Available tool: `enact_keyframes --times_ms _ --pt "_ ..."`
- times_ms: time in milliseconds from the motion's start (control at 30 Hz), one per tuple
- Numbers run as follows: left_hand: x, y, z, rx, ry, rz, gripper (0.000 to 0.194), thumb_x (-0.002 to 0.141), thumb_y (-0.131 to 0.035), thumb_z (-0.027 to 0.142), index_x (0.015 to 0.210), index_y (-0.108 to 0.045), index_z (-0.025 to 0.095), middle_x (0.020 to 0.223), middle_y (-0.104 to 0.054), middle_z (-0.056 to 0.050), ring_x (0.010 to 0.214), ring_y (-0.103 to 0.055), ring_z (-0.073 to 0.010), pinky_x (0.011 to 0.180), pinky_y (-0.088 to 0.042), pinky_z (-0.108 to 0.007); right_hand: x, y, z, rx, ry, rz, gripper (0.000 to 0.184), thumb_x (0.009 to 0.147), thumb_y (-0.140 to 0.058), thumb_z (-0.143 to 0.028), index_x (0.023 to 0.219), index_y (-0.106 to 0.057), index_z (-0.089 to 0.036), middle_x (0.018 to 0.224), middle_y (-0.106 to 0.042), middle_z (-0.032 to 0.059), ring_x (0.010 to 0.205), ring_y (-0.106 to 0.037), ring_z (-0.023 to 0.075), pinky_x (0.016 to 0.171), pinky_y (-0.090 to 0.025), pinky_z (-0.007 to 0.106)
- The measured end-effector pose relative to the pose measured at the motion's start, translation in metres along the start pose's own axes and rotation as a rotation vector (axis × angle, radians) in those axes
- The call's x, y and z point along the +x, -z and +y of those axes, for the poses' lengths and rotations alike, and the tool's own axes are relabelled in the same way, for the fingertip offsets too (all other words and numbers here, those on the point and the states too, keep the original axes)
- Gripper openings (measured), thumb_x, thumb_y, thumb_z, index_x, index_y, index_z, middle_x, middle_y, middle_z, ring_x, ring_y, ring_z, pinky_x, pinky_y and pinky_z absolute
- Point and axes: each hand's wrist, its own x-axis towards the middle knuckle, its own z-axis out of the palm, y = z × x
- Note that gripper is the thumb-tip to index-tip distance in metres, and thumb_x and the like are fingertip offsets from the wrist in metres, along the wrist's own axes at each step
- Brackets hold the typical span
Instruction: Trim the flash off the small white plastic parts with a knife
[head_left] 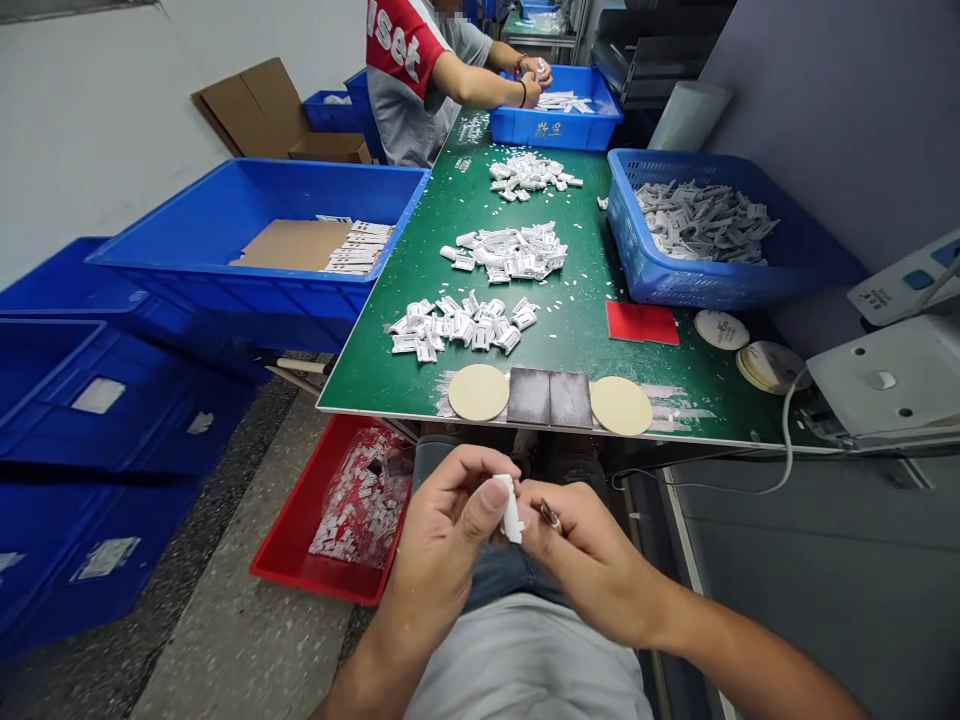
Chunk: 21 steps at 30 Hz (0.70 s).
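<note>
My left hand [450, 530] pinches a small white plastic part [511, 508] between thumb and fingers, held over my lap below the table edge. My right hand [581, 545] is closed beside it, touching the part, with a small dark metal tool [550, 516] in its fingers. On the green table [585, 320] lie three heaps of the same white parts: the nearest heap [461, 325], a middle heap [510, 252] and a far heap [529, 175].
Two tan discs [478, 392] [621, 405] flank dark pads [550, 398] at the table front. A red card [642, 323] and a blue basket of grey parts [697, 235] lie right. Blue crates [255, 250] stand left, a red tray [330, 520] on the floor. Another person [427, 70] works over a blue bin [559, 115].
</note>
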Motion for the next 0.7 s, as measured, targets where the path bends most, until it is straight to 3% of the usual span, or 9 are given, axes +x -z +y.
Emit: enact_keyframes --times_ms 133,267,433,700 --pt "0.002 0.000 0.000 -0.131 0.047 -0.061 0.017 0.090 -0.057 0.036 0.087 -0.062 0.020 0.080 -0.049 0.000 0.067 -0.044 -0.0105 0.064 -0.039 -0.022 -0.002 0.004 -0.001 -0.361 0.259 0.111 0.028 0.092 -0.046 -0.044 0.087 -0.055 -0.018 0.065 -0.051 -0.0042 0.053 -0.043 0.0085 0.053 -0.034 0.022" --pt "0.003 -0.001 0.003 -0.155 0.069 -0.083 0.018 0.091 -0.055 0.034 0.084 -0.061 0.019 0.081 -0.047 -0.001 0.071 -0.043 -0.0117 0.067 -0.038 -0.022 0.003 0.005 0.006 -0.872 0.516 0.327 0.054 0.093 -0.036 -0.063 0.079 -0.057 -0.016 0.063 -0.056 0.0010 0.053 -0.048 0.0118 0.053 -0.032 0.026" --pt "-0.001 -0.001 0.004 -0.122 0.078 -0.044 0.019 0.091 -0.056 0.034 0.082 -0.061 0.018 0.080 -0.047 -0.002 0.069 -0.042 -0.0113 0.064 -0.037 -0.021 0.009 0.003 0.010 -1.170 0.543 0.461 0.063 0.094 -0.022 -0.065 0.062 -0.050 -0.019 0.054 -0.045 0.0001 0.049 -0.037 0.0131 0.051 -0.021 0.031" --pt "-0.006 -0.003 0.004 -0.126 0.077 -0.028 0.019 0.090 -0.057 0.035 0.083 -0.062 0.018 0.077 -0.048 -0.001 0.066 -0.040 -0.0106 0.060 -0.036 -0.020 0.007 -0.002 0.009 -1.237 0.546 0.504 0.063 0.096 -0.017 -0.062 0.060 -0.048 -0.020 0.053 -0.043 0.0006 0.049 -0.031 0.0149 0.051 -0.016 0.033"
